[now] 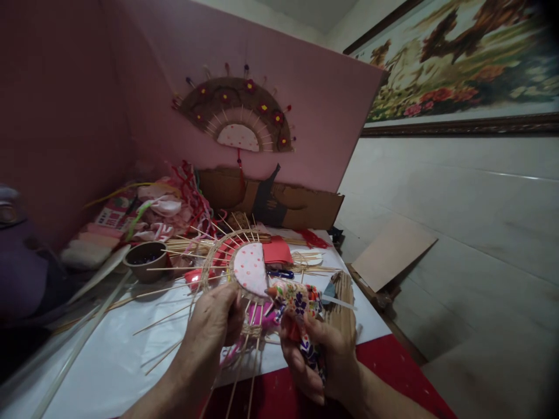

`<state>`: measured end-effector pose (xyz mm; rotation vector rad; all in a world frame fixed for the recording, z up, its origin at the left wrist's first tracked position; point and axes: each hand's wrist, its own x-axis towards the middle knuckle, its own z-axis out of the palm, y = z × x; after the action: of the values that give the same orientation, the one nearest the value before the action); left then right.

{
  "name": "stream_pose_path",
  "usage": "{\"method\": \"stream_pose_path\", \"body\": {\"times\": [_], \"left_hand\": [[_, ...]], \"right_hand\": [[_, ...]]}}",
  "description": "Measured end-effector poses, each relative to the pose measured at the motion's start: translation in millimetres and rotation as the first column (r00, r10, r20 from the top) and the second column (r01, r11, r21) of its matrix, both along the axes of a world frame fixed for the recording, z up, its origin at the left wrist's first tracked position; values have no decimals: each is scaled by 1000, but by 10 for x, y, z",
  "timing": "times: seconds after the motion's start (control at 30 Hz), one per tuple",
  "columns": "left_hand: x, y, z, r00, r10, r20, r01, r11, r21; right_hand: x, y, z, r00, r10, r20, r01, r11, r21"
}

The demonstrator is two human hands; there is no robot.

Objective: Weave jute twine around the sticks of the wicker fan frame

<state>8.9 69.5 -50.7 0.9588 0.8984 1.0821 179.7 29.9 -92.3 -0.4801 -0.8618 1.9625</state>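
My left hand (pixel 217 314) is closed on the lower edge of a half-made fan, a frame of thin bamboo sticks woven with twine. A white half-round piece with pink dots (pixel 250 269) forms the fan's centre, and its sticks radiate up, left and down. In my right hand (pixel 321 349) is a glue gun (pixel 301 299) wrapped in flower-patterned cloth, with a translucent glue stick (pixel 338 301) coming out of its back. The gun's nozzle points left, close to the lower corner of the dotted piece; whether it touches cannot be seen.
A finished fan (pixel 233 110) hangs on the pink board (pixel 323 116) behind the table. A dark bowl (pixel 146 262) stands left, near piled fabric and ribbons (pixel 159 203). Red paper (pixel 278 251), blue-handled scissors (pixel 280 273) and corrugated cardboard (pixel 340 320) lie beyond my hands.
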Motion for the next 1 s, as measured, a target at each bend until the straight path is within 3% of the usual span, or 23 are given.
{"method": "stream_pose_path", "body": {"times": [0.1, 0.2, 0.27, 0.33, 0.4, 0.47, 0.57, 0.73, 0.83, 1.0], "left_hand": [[4, 28, -26, 1000, -20, 14, 21, 999, -43], [-29, 68, -16, 998, 54, 34, -53, 998, -29], [-56, 95, -4, 994, 94, 47, -93, 995, -19], [-72, 119, -3, 994, 93, 56, -92, 996, -21], [-78, 141, -16, 996, 76, 56, -74, 997, -25], [-80, 160, -34, 997, 58, 44, -57, 998, -28], [-88, 169, -29, 999, 51, -5, -51, 999, 5], [-127, 117, 121, 986, 50, -161, -21, 983, 180], [-164, 85, 226, 976, -44, -214, 88, 975, 204], [-250, 115, 273, 943, -154, -295, 217, 957, 195]], "right_hand": [[4, -46, 0, 989, -93, 117, 73, 984, 166], [28, -122, 2, 897, -340, 281, 208, 888, 411], [47, -160, 20, 742, -563, 363, 306, 767, 563], [59, -161, 56, 515, -752, 412, 328, 617, 715], [62, -118, 97, 301, -865, 402, 208, 471, 858], [52, -57, 131, 172, -933, 317, 3, 322, 947], [15, -13, 149, 85, -980, 179, -297, 146, 944], [-66, -125, 148, -11, -995, -103, -659, -71, 749], [-93, -180, 151, -7, -985, -172, -739, -111, 664], [-107, -176, 151, -32, -993, -114, -755, -51, 653]]}}
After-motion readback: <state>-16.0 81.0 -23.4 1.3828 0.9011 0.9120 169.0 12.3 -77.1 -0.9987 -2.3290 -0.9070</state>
